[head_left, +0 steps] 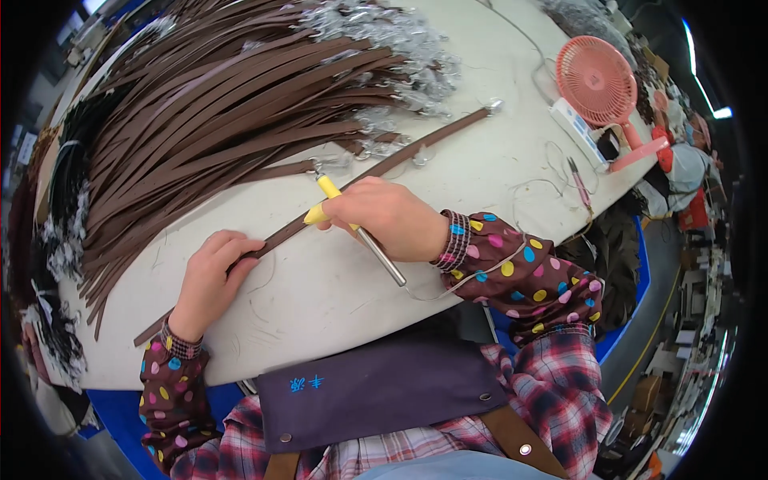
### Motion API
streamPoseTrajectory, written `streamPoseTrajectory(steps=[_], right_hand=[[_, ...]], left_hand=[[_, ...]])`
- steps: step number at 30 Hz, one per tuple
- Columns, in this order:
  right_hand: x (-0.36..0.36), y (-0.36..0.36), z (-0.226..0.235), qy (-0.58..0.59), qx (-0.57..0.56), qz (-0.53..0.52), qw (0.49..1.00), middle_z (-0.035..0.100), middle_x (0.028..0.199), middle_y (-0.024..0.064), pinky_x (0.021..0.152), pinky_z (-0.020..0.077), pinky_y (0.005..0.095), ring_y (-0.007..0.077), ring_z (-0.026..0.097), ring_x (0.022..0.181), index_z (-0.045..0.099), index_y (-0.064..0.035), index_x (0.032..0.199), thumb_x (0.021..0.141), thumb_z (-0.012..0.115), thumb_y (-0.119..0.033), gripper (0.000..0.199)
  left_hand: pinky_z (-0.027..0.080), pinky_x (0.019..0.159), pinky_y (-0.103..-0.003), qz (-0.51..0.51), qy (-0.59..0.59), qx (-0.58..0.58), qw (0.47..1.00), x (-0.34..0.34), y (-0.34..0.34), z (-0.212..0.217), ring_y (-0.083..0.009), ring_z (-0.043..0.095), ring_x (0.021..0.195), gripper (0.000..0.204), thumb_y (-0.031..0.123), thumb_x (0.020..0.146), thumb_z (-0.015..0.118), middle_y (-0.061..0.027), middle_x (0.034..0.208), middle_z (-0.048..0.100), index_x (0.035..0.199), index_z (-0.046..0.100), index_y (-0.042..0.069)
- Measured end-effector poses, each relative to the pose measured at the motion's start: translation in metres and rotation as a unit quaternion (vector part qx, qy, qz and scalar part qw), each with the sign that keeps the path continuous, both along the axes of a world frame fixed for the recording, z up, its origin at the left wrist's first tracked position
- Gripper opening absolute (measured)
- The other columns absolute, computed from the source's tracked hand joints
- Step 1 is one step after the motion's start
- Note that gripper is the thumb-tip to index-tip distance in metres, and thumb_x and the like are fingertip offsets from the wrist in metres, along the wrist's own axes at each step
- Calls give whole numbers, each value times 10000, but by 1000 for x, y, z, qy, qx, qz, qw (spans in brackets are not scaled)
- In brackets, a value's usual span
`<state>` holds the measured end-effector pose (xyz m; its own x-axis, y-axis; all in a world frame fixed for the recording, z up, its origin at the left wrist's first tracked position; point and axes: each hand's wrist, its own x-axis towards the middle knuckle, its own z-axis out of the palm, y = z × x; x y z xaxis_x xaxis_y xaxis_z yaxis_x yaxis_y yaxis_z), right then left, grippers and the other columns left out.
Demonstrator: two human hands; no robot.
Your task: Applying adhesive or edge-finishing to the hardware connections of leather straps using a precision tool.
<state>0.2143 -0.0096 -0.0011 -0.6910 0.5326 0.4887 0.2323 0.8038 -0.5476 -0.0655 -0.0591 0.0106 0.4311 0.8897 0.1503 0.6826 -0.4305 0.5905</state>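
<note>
Where it lies: one brown strap [336,192] runs diagonally across the white table [320,296], passing under both hands.
Strap pile: many brown straps [208,112] fanned out behind.
Fan: pink, round, far right [596,80].
Right hand [392,220]: closed around a yellow-handled tool [332,200] on the strap.
Left hand [212,268]: fingers flat, pressing the strap down.

Two hands are at work, the left hand [210,272] at about seven o'clock and the right hand [390,218] near the centre. One yellow-handled tool [332,196] shows. One brown strap [376,170] lies apart from one big heap of straps [216,112] at eleven o'clock, too many to count. One pink fan [598,80] stands at two o'clock.
</note>
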Motion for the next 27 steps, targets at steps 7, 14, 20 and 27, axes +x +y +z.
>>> streamPoseTrajectory(steps=[7,14,20,27], right_hand=[[-35,0,15,12,-192,33,981,638,820,54,674,473,264,145,601,734,578,-43,1072,927,553,-124,168],[-74,13,18,156,-460,4,874,523,655,-16,473,369,175,23,448,527,547,-28,854,916,601,-285,270],[-85,20,3,173,-476,-49,861,513,624,-14,427,357,187,32,445,478,470,-59,847,913,593,-263,247],[-81,20,5,159,-513,-55,842,515,645,3,471,384,201,60,464,514,444,-73,860,938,551,-235,210]], left_hand=[[476,661,-321,1,69,32,997,-15,6,7,-229,587,733,195,52,754,675,-83,846,584,912,561,61],[476,612,-324,40,49,15,998,-18,-5,9,-207,573,685,225,43,757,670,-66,837,559,933,532,67],[481,607,-306,52,13,3,999,-6,-3,10,-189,567,670,262,24,749,671,-65,908,528,965,526,60],[480,613,-295,6,-35,-4,999,-7,-1,2,-182,572,687,203,11,765,660,-59,859,527,935,557,49]])
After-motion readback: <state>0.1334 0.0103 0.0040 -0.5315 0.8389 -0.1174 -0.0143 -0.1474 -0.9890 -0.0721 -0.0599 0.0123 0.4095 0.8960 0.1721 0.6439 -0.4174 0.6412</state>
